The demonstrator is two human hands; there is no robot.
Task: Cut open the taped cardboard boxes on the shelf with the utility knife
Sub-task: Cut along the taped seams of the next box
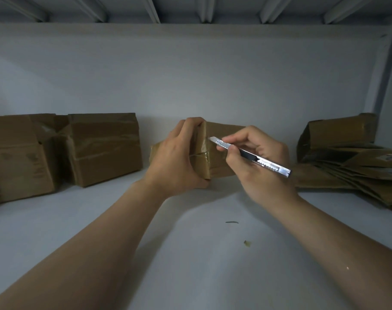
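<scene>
Dim, bluish light fills the scene; soft arm shadows fall on the white shelf surface [201, 253]. Wide-angle bending curves the edges; focus stays fairly sharp.

**Views I have:** one, the head view.

**Mount:** worn on the person's head. The lens is wide-angle, and I see straight lines bow toward the edges.

**Facing:** forward and somewhat down into a shelf bay. The white shelf surface [190, 253] fills my lower half, the back wall [190, 81] crosses the middle, and the ribbed underside of the upper shelf [190, 7] runs along the top.

**Nearness:** close, at arm's reach. Both forearms enter from the bottom corners. The left hand [177, 162] grips the small taped box [222, 130] and the right hand [264, 166] holds the utility knife [251, 156], just above frame centre.

**Spread:** my frame reaches the taped boxes [103, 148] at the left and the flattened cardboard [358, 171] at the right edge.
</scene>
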